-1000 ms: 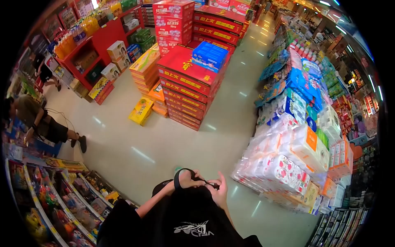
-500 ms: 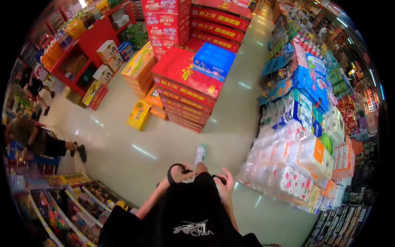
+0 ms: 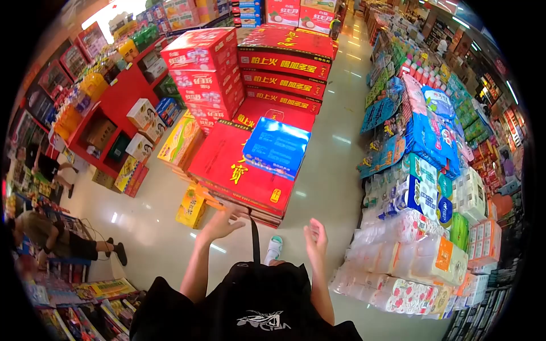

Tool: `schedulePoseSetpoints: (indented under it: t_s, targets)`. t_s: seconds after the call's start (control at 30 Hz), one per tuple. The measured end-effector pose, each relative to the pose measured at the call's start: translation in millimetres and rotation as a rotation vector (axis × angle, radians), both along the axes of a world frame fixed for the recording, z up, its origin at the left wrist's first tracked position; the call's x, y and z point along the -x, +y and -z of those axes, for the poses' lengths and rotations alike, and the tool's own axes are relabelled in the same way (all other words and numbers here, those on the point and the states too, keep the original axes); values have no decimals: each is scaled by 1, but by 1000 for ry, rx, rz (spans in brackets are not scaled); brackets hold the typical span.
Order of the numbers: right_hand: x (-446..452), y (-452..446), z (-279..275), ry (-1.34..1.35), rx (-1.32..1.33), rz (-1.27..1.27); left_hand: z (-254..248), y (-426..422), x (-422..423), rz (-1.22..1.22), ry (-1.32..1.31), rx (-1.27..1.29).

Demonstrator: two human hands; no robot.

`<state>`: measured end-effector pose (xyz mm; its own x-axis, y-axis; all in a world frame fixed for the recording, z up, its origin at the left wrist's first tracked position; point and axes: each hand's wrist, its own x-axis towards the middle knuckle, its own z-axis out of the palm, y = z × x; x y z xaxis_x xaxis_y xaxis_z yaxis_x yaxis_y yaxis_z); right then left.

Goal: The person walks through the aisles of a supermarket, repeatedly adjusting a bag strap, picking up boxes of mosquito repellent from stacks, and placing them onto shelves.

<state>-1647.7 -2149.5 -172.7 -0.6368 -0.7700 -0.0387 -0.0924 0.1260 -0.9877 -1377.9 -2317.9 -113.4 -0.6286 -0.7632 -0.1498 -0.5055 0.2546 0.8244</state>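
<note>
My left hand (image 3: pixel 225 223) is held out in front of the near edge of the stacked red drink cartons (image 3: pixel 233 165), fingers stretched and thumb apart. Close to its fingertips is the upper end of a black strap (image 3: pixel 255 241), which runs down to my dark clothing; whether they touch is hard to tell. My right hand (image 3: pixel 316 240) is raised over the floor with its fingers apart and nothing in it. A blue box (image 3: pixel 277 146) lies on top of the red cartons.
Pink-red cartons (image 3: pixel 205 74) are piled behind, and a yellow box (image 3: pixel 191 207) sits on the floor. Wrapped toilet paper packs (image 3: pixel 404 256) line the right side. Red shelving (image 3: pixel 116 96) is at the left. A person (image 3: pixel 62 238) bends over at the far left.
The carton stack is nearer. Both hands have moved forward and opened apart. The black strap, looped around my left hand before, now stretches straight in front of me.
</note>
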Motion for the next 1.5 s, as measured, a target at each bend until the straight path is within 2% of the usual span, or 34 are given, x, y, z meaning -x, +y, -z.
schedulePoseSetpoints:
  t_s: [0.07, 0.17, 0.2, 0.3, 0.37, 0.43, 0.47, 0.77, 0.87, 0.97, 1.07, 1.17, 1.37, 1.4, 1.5]
  targets:
    - [6, -37, -9, -18, 57, -42, -21, -23, 21, -55, 104, -57]
    - [7, -85, -23, 12, 159, -62, -27, -50, 53, -380, 197, 66]
    - [6, -95, -27, 36, 196, -72, -13, -64, 58, -399, 252, 181]
    - [8, -124, -24, 168, 235, -81, 9, -94, 84, -615, 464, 175]
    - [10, -137, -24, 164, 219, -116, 29, -114, 88, -564, 503, 115]
    - [9, -145, -19, 121, 216, -143, 24, -120, 94, -451, 500, 86]
    - [8, -148, -16, 155, 218, -118, 24, -117, 99, -503, 524, -1]
    - [10, -164, 8, 91, 274, -96, 55, -148, 97, -462, 606, -4]
    - [7, -158, 0, 174, 245, -76, 35, -128, 100, -451, 574, 1]
    - [4, -148, -15, 123, 257, -82, 41, -113, 89, -473, 475, 53]
    - [9, -135, 0, 280, 234, -153, 25, -86, 74, -431, 323, 228]
    - [14, -114, -6, 265, 176, -251, 27, -64, 53, -407, 232, 161]
    - [8, -100, -16, 281, 167, -320, 39, -44, 46, -431, 402, 173]
    - [8, -99, -17, 319, 168, -312, 38, -43, 49, -441, 402, 270]
    - [13, -101, -23, 392, 167, -303, 33, -47, 53, -428, 446, 193]
